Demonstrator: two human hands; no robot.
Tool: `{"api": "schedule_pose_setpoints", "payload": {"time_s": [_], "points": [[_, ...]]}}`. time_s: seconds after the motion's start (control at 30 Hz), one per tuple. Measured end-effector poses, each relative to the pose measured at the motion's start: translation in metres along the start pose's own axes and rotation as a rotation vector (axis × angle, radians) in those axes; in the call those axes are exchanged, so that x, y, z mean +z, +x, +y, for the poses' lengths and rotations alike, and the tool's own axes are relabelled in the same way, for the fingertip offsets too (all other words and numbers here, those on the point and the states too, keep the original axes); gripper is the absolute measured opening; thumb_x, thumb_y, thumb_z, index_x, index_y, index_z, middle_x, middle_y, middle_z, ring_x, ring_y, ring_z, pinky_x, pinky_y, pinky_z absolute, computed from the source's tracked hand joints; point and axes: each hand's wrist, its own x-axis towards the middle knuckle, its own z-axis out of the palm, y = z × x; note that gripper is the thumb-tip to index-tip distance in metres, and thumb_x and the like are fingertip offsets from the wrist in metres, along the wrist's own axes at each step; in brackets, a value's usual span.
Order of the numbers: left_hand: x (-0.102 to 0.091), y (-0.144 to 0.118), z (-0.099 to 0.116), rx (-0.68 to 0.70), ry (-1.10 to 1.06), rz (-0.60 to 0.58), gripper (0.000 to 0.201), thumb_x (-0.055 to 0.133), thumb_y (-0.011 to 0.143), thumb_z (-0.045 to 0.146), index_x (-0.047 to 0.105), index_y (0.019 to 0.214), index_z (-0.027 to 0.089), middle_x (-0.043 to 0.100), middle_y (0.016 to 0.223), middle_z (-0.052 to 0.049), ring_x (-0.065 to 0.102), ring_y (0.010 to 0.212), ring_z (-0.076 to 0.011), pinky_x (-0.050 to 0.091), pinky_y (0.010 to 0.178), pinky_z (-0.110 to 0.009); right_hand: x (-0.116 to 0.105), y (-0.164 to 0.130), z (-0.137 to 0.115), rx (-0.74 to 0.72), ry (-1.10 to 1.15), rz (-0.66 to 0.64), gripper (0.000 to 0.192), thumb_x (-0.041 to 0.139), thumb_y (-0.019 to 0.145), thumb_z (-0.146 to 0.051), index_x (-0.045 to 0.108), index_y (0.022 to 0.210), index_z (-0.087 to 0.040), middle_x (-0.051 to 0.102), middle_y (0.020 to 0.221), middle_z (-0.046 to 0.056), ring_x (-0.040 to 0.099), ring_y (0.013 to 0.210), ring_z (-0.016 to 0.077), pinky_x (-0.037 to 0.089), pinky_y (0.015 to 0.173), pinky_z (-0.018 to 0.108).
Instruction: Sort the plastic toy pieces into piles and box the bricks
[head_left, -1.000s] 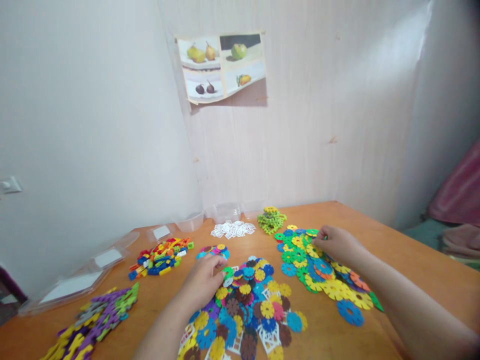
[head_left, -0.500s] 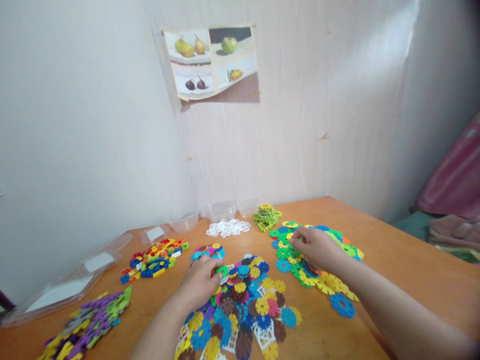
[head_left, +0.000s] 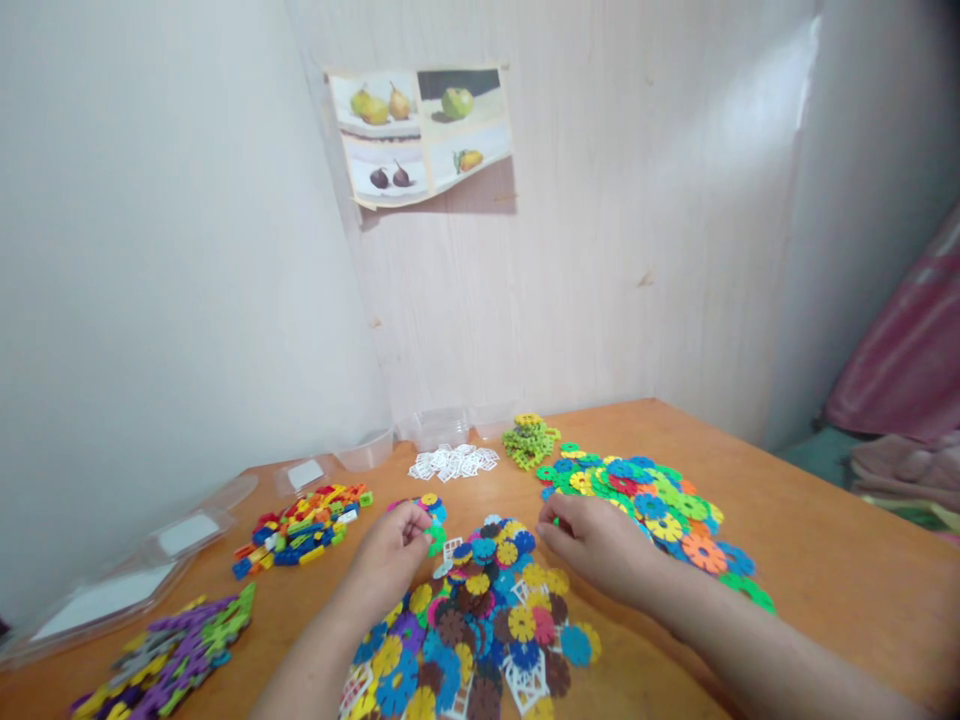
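**Both hands at the middle pile of plastic discs**

Orange-brown wood is your work surface, a table (head_left: 825, 560) pushed into a corner of pale walls, with a fruit poster (head_left: 424, 135) hanging above its far edge. Your left hand (head_left: 390, 565) rests on the left side of the middle pile of snowflake discs (head_left: 487, 620), near the table's front edge; its fingertips pinch a small green disc (head_left: 435, 540) just beside a little cluster of discs (head_left: 424, 507). Your right hand (head_left: 600, 548) lies between that middle pile and the larger-disc pile (head_left: 660, 510) toward the right edge. Its fingers are curled over the tabletop, and you cannot tell whether they grasp anything.

Toward the far edge sit white square pieces (head_left: 454, 462), a green-yellow stack (head_left: 529, 440) and clear plastic tubs (head_left: 442, 425). Along the left edge lie small colourful bricks (head_left: 300, 522), clear lids (head_left: 180, 535) and, at the front left corner, purple and yellow flat pieces (head_left: 165, 655).
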Motion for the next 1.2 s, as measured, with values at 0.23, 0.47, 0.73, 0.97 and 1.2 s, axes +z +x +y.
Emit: {"api": "schedule_pose_setpoints", "payload": {"time_s": [0.23, 0.47, 0.73, 0.97, 1.2], "points": [[0.016, -0.025, 0.044, 0.055, -0.214, -0.134, 0.019, 0.06, 0.08, 0.037, 0.059, 0.091, 0.021, 0.059, 0.081, 0.0, 0.055, 0.076, -0.015, 0.046, 0.072, -0.026, 0.015, -0.017, -0.03, -0.134, 0.244, 0.017, 0.029, 0.057, 0.089, -0.034, 0.069, 0.114, -0.024, 0.072, 0.093, 0.005, 0.063, 0.083, 0.019, 0.042, 0.07, 0.026], [0.031, -0.036, 0.046, 0.11, -0.307, -0.275, 0.02, 0.063, 0.085, 0.037, 0.06, 0.096, 0.021, 0.06, 0.085, -0.001, 0.056, 0.08, -0.0139, 0.047, 0.074, -0.025, 0.023, -0.021, -0.038, -0.121, 0.392, -0.131, 0.02, 0.049, 0.09, -0.025, 0.065, 0.08, -0.02, 0.064, 0.071, -0.001, 0.056, 0.063, 0.013, 0.034, 0.054, 0.022], [-0.007, -0.021, 0.036, -0.065, -0.289, 0.141, 0.033, 0.064, 0.08, 0.045, 0.062, 0.099, 0.018, 0.069, 0.091, -0.004, 0.063, 0.083, -0.0177, 0.049, 0.077, -0.03, -0.015, 0.01, 0.028, 0.12, -0.012, 0.172, 0.022, 0.045, 0.094, -0.035, 0.062, 0.096, -0.021, 0.065, 0.073, 0.003, 0.058, 0.068, 0.0177, 0.033, 0.06, 0.026], [-0.021, -0.012, 0.012, -0.095, -0.196, 0.167, 0.028, 0.063, 0.076, 0.043, 0.063, 0.087, 0.018, 0.067, 0.079, -0.003, 0.062, 0.075, -0.019, 0.046, 0.071, -0.03, -0.043, 0.021, 0.072, 0.278, -0.234, 0.089, 0.036, 0.044, 0.092, -0.046, 0.059, 0.07, -0.021, 0.067, 0.07, 0.005, 0.061, 0.067, 0.0197, 0.03, 0.056, 0.027], [-0.013, -0.016, 0.01, -0.06, -0.028, -0.015, 0.021, 0.061, 0.076, 0.038, 0.064, 0.081, 0.019, 0.066, 0.079, -0.002, 0.059, 0.075, -0.0179, 0.042, 0.067, -0.026, -0.041, 0.022, 0.081, 0.354, -0.298, 0.077, 0.028, 0.05, 0.085, -0.046, 0.067, 0.087, -0.024, 0.073, 0.081, 0.007, 0.066, 0.075, 0.0255, 0.031, 0.054, 0.028]]}}
